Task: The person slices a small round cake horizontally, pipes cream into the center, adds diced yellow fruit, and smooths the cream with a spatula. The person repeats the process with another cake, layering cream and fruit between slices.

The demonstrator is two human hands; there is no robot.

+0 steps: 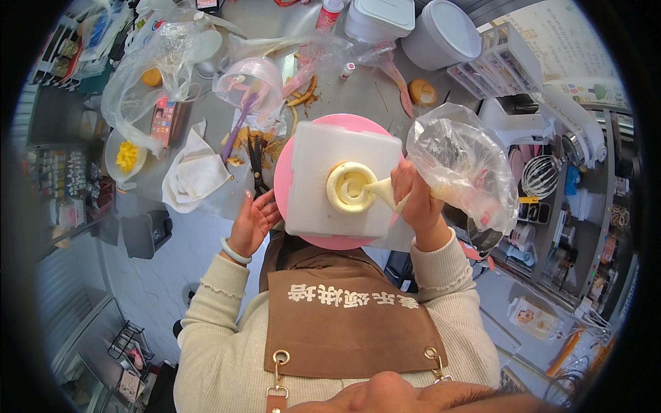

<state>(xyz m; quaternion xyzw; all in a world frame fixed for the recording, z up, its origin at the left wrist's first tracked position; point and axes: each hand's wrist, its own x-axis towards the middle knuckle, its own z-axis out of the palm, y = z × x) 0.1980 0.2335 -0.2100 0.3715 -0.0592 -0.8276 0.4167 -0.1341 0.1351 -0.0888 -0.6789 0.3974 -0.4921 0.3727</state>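
My right hand (415, 196) is closed around a piping bag (387, 192) of pale cream, its tip at the right side of a small round cake (350, 188). A thick cream ring rims the cake, with a swirl inside. Under the cake is a white square board (310, 210) on a pink turntable (337, 242). My left hand (255, 220) is open, its fingertips at the turntable's left edge, holding nothing. Crumpled clear plastic (465, 165) spreads beyond my right hand; whether it belongs to the piping bag, I cannot tell.
Black-handled scissors (257, 165) and a white cloth (196, 172) lie left of the turntable. Farther left stands a bowl of yellow pieces (128, 157). A clear cup (249, 84), peel scraps and white tubs (441, 34) sit behind; a stand mixer (568, 131) stands at right.
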